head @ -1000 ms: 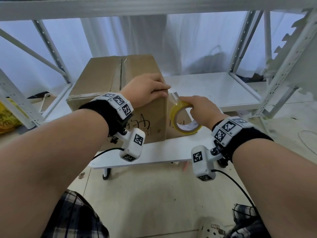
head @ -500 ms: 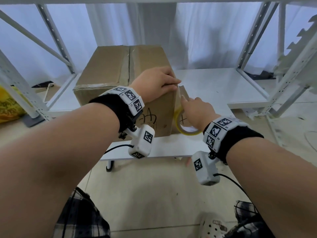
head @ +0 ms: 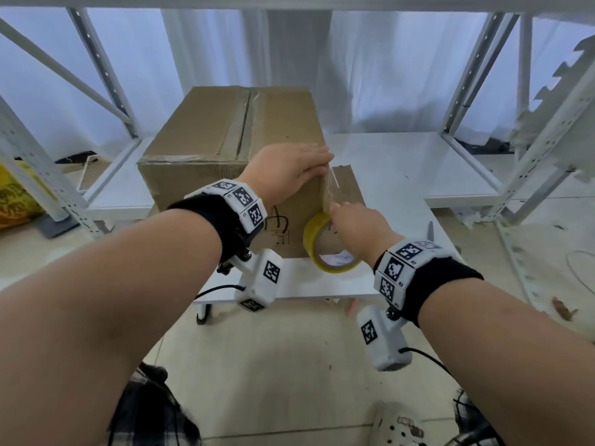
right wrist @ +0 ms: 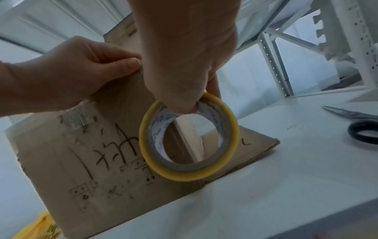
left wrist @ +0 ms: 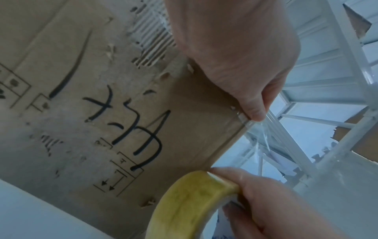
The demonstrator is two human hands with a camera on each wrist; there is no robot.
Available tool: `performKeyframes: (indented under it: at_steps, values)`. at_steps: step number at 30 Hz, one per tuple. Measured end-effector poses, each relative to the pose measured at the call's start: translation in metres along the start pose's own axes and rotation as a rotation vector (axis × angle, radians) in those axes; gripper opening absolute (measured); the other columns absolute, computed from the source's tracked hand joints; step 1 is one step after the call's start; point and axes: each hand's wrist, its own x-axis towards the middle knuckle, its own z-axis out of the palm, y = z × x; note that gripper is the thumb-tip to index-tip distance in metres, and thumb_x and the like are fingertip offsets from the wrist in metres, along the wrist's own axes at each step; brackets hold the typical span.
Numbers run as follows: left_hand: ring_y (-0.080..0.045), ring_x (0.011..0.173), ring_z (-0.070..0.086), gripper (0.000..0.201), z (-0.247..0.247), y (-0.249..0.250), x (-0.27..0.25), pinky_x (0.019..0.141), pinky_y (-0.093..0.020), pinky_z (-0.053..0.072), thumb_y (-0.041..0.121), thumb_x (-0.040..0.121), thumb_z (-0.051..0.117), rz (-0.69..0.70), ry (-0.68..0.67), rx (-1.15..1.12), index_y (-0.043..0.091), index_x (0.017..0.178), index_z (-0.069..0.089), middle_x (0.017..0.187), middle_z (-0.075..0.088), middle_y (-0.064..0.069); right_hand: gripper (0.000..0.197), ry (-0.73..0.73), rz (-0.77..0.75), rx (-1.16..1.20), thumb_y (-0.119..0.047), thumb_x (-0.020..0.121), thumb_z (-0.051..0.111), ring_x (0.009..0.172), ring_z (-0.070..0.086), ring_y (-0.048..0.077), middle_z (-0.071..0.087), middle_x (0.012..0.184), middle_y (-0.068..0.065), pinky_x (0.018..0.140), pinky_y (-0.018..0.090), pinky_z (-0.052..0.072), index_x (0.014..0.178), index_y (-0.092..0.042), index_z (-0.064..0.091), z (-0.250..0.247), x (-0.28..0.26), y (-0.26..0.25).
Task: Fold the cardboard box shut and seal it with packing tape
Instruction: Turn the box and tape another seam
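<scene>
— Left hand (head: 286, 173) from the head view: where is it?

— On the near right top corner of the cardboard box (head: 225, 149), fingers straight and together, pressing the end of a clear tape strip (head: 333, 185) down at the corner. The box stands on the white tabletop (head: 396, 165), its top flaps shut, tape along the seam.

— And the right hand (head: 357, 228)?

— Lower, at the box's right front edge, fingers curled round one yellowish tape roll (head: 325, 249); the strip runs up from it to the left hand. A loose box flap (head: 349, 188) sticks out to the right behind the strip.

— Left wrist view?

— Thumb (left wrist: 253, 111) pinning the tape end on the box corner (left wrist: 243, 119), black handwriting on the box side. The right hand (left wrist: 272, 202) grips the roll (left wrist: 190, 202) just below, with its fingertip touching the box edge.

— Right wrist view?

— Fingers (right wrist: 184, 103) hooked through the roll's core (right wrist: 190, 137), so the roll hangs in front of the box (right wrist: 92, 153). The left hand (right wrist: 67, 76) holds the box top. One pair of scissors (right wrist: 360, 126) lies on the tabletop (right wrist: 286, 177), well apart to the right. A yellow bag (right wrist: 39, 229) shows at the lower left.
</scene>
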Motion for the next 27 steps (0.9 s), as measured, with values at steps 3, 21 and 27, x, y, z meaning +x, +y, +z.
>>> performKeyframes:
  at_steps: [3,21,27]
  values:
    - [-0.015,0.129,0.047,0.035,0.001,-0.010,0.000,0.108,-0.031,0.035,0.028,0.098,0.047,0.050,0.017,-0.040,0.019,0.131,0.056,0.138,0.052,0.002,0.032,-0.002,0.067,-0.054,-0.003,0.094,0.039,0.112,0.051,0.030,0.055,0.119,0.013,0.075,0.035,0.041,0.126,-0.004,0.042,0.002,0.003,0.006]
    - [-0.024,0.138,0.030,0.066,0.038,0.044,-0.008,0.116,-0.041,0.008,0.057,0.092,0.040,-0.299,0.178,0.164,0.016,0.144,0.034,0.147,0.039,-0.003,0.017,-0.006,0.524,0.312,-0.008,0.092,0.045,0.083,0.054,0.029,0.065,0.106,0.020,0.070,0.031,0.043,0.081,0.000,0.055,0.040,-0.014,0.106]
    - [-0.024,0.137,0.031,0.076,0.044,0.045,-0.010,0.117,-0.041,0.007,0.065,0.085,0.046,-0.320,0.241,0.161,0.013,0.140,0.039,0.143,0.041,-0.004,0.085,-0.221,0.689,0.289,-0.006,0.092,0.045,0.064,0.053,0.024,0.061,0.077,0.013,0.057,0.032,0.041,0.149,-0.004,-0.017,0.091,-0.034,0.122]
